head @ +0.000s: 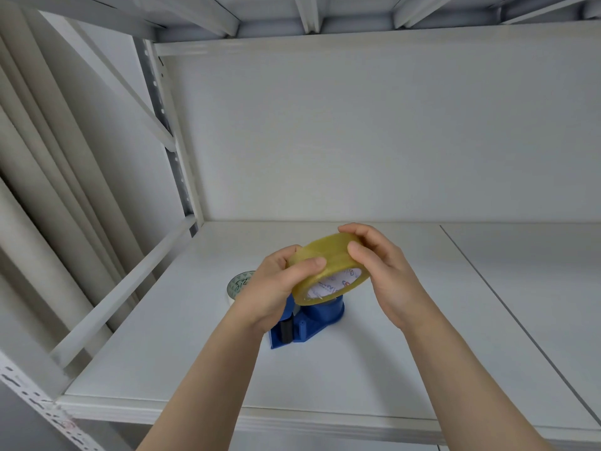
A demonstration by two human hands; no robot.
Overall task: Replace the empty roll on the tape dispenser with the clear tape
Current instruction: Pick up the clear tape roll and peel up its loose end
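White metal rack, white shelf (374, 369) across the lower half of the frame, white back panel behind it. A seam runs down the shelf at right. Pale vertical folds, possibly a curtain (39, 177), fill the far left edge.

Left of centre: an empty roll (240, 283) lies flat on the shelf, printed core face up with a black scribble on it, mostly hidden behind the left hand.

Left hand (276, 288), centre frame: clamped on the left side of the clear tape (328, 265), thumb over the outer band, other fingers hidden behind the roll.

The tape is off the shelf, held in the air at centre and tilted so its printed white core faces down and toward the camera. Yellowish, nearly full.

Directly below it: the blue dispenser (309, 323) stands on the shelf, black roller at its lower-left end, round hub at the right. The hub top is hidden by the tape, so I can't tell whether the tape touches it.

Right hand (387, 271), right of centre: closed on the tape's upper right edge, fingertips curled over the rim and thumb on the outer band.
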